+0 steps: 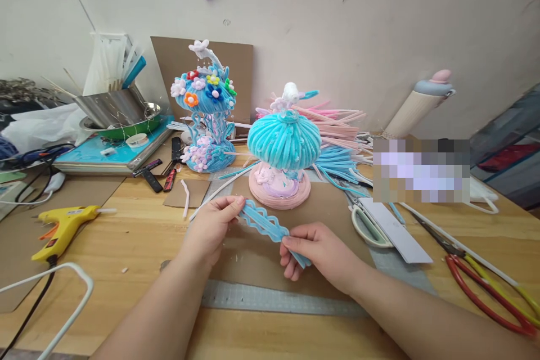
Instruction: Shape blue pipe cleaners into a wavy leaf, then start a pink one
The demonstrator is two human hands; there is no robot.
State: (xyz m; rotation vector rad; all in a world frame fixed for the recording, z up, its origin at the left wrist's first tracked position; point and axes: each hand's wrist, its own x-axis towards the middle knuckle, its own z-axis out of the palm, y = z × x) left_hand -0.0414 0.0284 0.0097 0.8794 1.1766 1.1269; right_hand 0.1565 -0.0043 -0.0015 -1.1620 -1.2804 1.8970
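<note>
A light-blue bundle of pipe cleaners [264, 221], straight stems in the middle with wavy ones along the edges, stretches between my hands. My left hand [219, 222] pinches its upper-left end between thumb and fingers. The lower-right part is gripped by my right hand [310, 247], and a short tail sticks out below the fingers. Just behind stands a turquoise pipe-cleaner dome [284, 138] on a round pink base [264, 194], with a white tuft on top. To its left is a blue jellyfish-shaped pipe-cleaner piece [205, 95] covered with colourful flowers.
A yellow glue gun [67, 228] lies at the left. Green-handled scissors [369, 228] and red-handled scissors [485, 287] lie at the right. Pink and blue pipe cleaners [340, 163] pile up behind. Cardboard [253, 267] covers a grey mat [278, 299]. A metal bowl [109, 107] stands back left.
</note>
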